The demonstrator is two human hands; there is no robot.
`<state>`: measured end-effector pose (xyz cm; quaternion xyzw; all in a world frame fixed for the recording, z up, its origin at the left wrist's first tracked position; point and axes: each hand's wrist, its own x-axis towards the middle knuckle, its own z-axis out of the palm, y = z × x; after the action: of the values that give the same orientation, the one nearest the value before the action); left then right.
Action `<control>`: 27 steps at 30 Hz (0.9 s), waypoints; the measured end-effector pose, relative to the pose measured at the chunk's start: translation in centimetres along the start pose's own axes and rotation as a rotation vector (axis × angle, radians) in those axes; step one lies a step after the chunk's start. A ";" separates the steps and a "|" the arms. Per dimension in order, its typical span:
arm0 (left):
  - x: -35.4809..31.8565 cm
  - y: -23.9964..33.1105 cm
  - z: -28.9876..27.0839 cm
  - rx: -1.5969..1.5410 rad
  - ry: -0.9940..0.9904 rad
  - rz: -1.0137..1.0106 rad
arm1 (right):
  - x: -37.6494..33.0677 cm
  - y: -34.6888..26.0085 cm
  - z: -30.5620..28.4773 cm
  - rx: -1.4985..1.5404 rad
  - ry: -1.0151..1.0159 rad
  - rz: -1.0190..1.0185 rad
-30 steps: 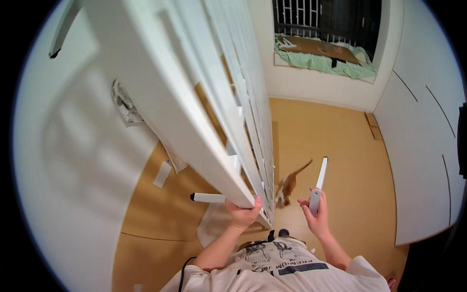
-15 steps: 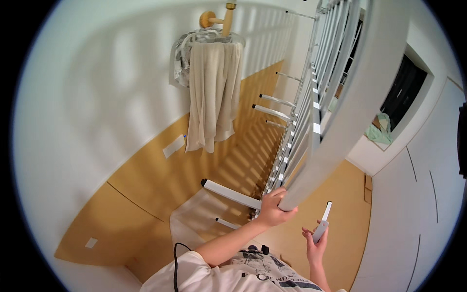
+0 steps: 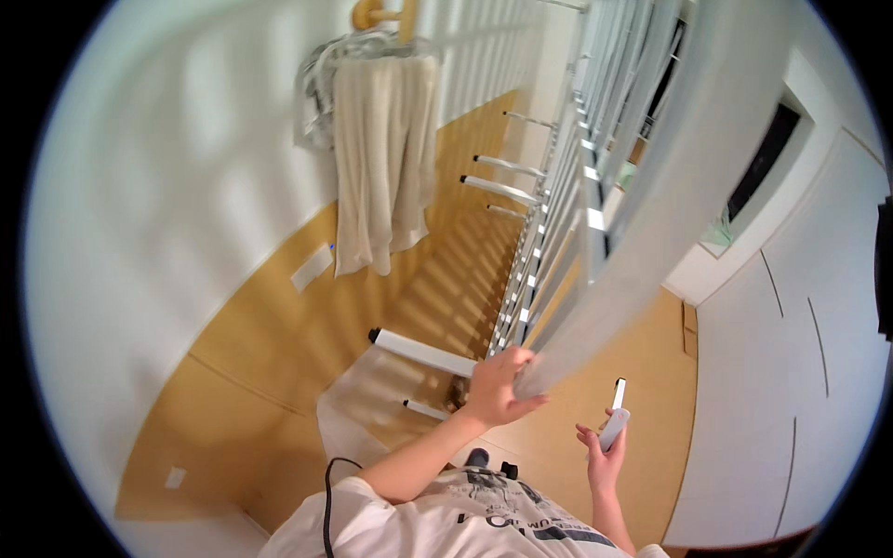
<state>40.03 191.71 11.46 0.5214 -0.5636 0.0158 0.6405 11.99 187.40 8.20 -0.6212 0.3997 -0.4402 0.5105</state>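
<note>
A tall silver metal rack [image 3: 642,205] with many parallel bars rises from the middle toward the upper right. Around the rounded lower end of its nearest thick tube, my left hand [image 3: 498,386] is closed, thumb below and fingers above. White legs with black end caps, such as the near leg [image 3: 419,353], stick out left from the rack. To the right, my right hand [image 3: 605,458] holds a small pale grey, rounded oblong piece [image 3: 614,428]. Just beyond it shows a white bar with a black tip [image 3: 619,394]; I cannot tell whether the two are joined.
Beige trousers [image 3: 381,158] hang with patterned clothing from a wooden wall hook [image 3: 367,14] on the left. Below is a wood-coloured wall panel [image 3: 251,344] with a white socket plate [image 3: 312,267]. White cabinet fronts [image 3: 744,400] line the right side, beneath a dark window recess [image 3: 763,163].
The view has shifted, so wall, trousers and rack sit further left and higher. My left hand stays on the tube, its thumb stretched out more. My right hand still holds the grey piece.
</note>
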 end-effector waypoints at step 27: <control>-4.7 -3.0 41.7 0.201 -0.765 -1.018 | 26.1 18.9 -37.4 0.323 -0.321 0.538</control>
<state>10.75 164.42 -1.41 0.7498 -0.4300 -0.4246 0.2696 -17.01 149.17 -3.36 -0.4660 0.3888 -0.2440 0.7564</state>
